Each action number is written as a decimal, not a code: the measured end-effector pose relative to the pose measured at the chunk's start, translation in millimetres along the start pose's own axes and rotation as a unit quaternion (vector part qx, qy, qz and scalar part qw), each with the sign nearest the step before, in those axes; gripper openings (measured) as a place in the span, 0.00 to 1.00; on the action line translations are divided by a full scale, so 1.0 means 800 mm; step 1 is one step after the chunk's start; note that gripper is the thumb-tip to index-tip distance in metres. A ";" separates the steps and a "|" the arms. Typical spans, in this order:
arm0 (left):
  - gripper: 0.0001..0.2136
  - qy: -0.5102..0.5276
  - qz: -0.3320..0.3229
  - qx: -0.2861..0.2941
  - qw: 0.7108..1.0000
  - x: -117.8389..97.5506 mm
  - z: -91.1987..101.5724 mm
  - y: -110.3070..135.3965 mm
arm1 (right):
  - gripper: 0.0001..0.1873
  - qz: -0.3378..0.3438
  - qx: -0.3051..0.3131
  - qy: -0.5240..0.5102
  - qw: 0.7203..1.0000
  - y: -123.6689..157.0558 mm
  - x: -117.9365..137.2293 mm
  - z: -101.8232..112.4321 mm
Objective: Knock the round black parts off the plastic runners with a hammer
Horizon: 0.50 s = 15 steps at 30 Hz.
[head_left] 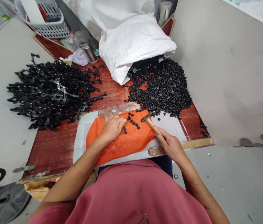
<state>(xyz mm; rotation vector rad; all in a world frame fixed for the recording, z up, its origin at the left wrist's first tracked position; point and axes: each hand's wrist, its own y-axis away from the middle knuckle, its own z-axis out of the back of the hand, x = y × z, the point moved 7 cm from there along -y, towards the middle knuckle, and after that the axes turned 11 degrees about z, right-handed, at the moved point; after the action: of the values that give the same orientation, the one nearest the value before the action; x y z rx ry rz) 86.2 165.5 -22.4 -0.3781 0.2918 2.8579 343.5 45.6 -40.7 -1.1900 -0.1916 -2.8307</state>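
Hammer [156, 128] in the right hand [172, 147], its head over the cloth [117, 149]

I am seeing the table's [52, 146] near edge running just in front of the torso, with the orange cloth lying on a white sheet [80, 140] beside it. Pale panels are bounding the table: the left panel [3, 68] and the right panel [215, 77]. At the far left a heap of black parts [49, 93] is crowding the wood; at the far right loose caps [168, 87] are spreading below a white sack [140, 40]. My room for moving is lying between the two, over the cloth.

The right hand is wrapping its fingers around the wooden handle, near its end. The left hand [113, 127] is keeping a narrow grip, fingertips beside the small black pieces [133, 123] on the cloth's far part; I cannot tell whether they are pinching one. A short strip [125, 130] is lying just below those fingertips.

The left forearm is slanting in from the near left, the hand resting back-up on the cloth. The right forearm is coming from the near right, the handle pointing far and left, the hammer's head just right of the pieces.
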 end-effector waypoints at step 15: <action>0.20 0.013 -0.005 0.017 1.000 -0.003 0.002 -0.001 | 0.29 0.129 -0.042 0.072 0.988 -0.030 0.078 0.032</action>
<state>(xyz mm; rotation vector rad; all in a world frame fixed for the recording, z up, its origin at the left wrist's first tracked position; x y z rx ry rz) 88.6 166.0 -20.3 -0.4090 0.3413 2.8364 315.5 72.2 19.8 -0.9411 0.0854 -2.7028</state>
